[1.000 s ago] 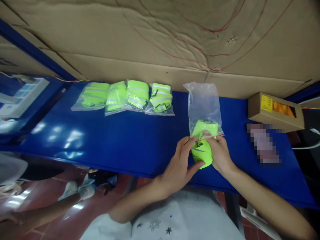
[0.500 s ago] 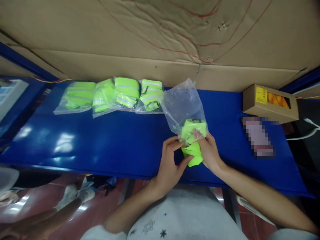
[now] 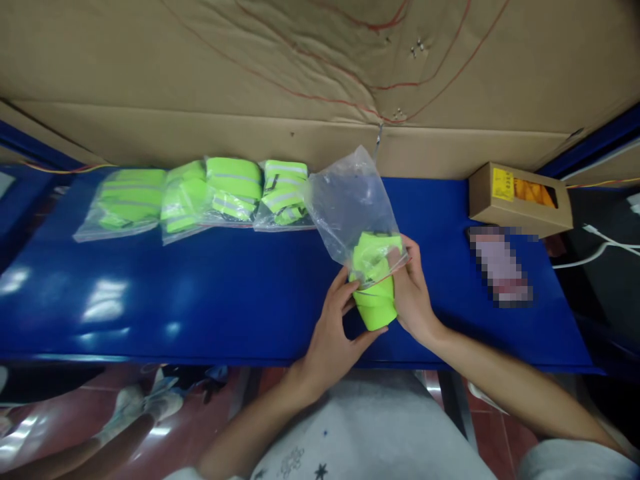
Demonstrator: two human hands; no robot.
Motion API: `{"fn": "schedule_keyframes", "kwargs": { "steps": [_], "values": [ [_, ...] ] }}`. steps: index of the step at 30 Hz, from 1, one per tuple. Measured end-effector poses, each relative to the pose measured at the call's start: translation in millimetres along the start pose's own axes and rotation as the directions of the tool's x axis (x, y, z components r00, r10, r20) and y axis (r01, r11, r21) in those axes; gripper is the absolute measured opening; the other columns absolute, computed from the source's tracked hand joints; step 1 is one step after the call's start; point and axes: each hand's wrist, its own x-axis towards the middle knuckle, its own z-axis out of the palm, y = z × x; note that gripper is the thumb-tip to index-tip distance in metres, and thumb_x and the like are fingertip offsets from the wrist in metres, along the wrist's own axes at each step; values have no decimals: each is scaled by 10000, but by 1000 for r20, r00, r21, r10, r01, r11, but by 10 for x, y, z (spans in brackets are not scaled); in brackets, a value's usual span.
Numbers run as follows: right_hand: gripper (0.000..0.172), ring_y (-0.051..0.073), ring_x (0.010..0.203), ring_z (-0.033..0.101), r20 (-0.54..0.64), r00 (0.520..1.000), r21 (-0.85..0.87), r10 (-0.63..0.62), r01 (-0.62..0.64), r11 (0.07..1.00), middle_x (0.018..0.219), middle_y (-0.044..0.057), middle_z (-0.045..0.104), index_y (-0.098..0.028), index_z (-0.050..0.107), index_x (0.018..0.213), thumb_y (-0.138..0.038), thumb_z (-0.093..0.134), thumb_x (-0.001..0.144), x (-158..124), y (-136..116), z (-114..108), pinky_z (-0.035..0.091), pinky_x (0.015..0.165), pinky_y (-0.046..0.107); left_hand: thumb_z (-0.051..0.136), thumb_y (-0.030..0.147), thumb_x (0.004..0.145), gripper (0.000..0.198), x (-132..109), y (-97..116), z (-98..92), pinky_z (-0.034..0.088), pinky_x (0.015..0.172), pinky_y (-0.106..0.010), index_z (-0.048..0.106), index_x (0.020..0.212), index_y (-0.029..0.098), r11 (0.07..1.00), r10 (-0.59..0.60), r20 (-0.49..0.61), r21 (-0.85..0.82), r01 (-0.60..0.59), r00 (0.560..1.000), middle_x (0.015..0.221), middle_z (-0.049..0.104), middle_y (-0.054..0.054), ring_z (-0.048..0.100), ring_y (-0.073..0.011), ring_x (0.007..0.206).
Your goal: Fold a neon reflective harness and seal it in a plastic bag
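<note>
A folded neon-yellow reflective vest (image 3: pixel 376 309) is partly inside a clear plastic bag (image 3: pixel 347 193), its lower end sticking out of the bag's mouth. My left hand (image 3: pixel 330 333) is curved around the left side of the vest, fingertips at the bag's edge and thumb by the vest's bottom end. On the right side my right hand (image 3: pixel 414 297) grips the vest, with its thumb under the clear film and the other fingers mostly hidden behind. The bag's far end lies toward the back of the table, close to the row of filled bags.
Several bagged neon-yellow vests (image 3: pixel 233 187) line the back of the blue table (image 3: pixel 200 300). At the right stand a cardboard box (image 3: pixel 520 200) with an orange item inside and a blurred phone (image 3: pixel 500 263). White cables (image 3: pixel 595 250) run beyond it. Another person's legs (image 3: pixel 115 427) show lower left.
My left thumb has moved down to the vest's bottom end. The vest's exposed end looks flatter and rounder. The whole view has shifted slightly, so the table's things appear farther left.
</note>
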Motion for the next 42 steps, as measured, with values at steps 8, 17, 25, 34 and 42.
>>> {"fn": "schedule_keyframes", "kwargs": {
  "steps": [8,17,25,34,42],
  "values": [
    [474,225,1372,581,78,991,-22,-113,115,993,1510,51,594,-305,574,1433,-564,457,1054,-18,-65,90,519,1102,378,907,347,773,863,-30,16,15,650,1017,-409,436,1495,317,999,24,-197,-15,-28,980,1649,389,-160,623,-312,1371],
    [375,176,879,669,29,998,-48,-56,57,997,1098,37,686,-297,517,1274,-570,525,1016,14,-63,85,584,748,312,889,353,794,713,-34,6,7,652,1027,-482,530,1407,291,988,79,-156,146,-56,985,1527,469,-143,590,-324,1390],
    [279,247,1359,522,2,876,-219,-483,471,854,1423,92,517,-289,556,1292,-312,497,1020,40,-20,60,449,1158,485,908,286,770,656,42,26,10,661,1008,-409,540,1312,272,995,54,-158,-74,-67,986,1512,391,-103,647,-256,1308],
    [232,236,1252,539,99,876,-274,-471,479,834,1248,63,523,-284,675,1082,-190,524,933,-67,-76,-29,497,1021,420,893,351,789,772,40,85,-35,662,984,-384,495,1451,345,993,-41,-157,-114,23,987,1489,387,-107,644,-265,1296],
    [204,233,1200,547,103,844,-294,-526,531,794,1235,66,511,-280,625,1147,-222,563,961,-99,-43,3,486,995,417,867,320,819,663,68,56,-24,668,977,-393,537,1394,343,984,94,-201,-132,-122,975,1423,411,-75,650,-229,1266]
  ]
}}
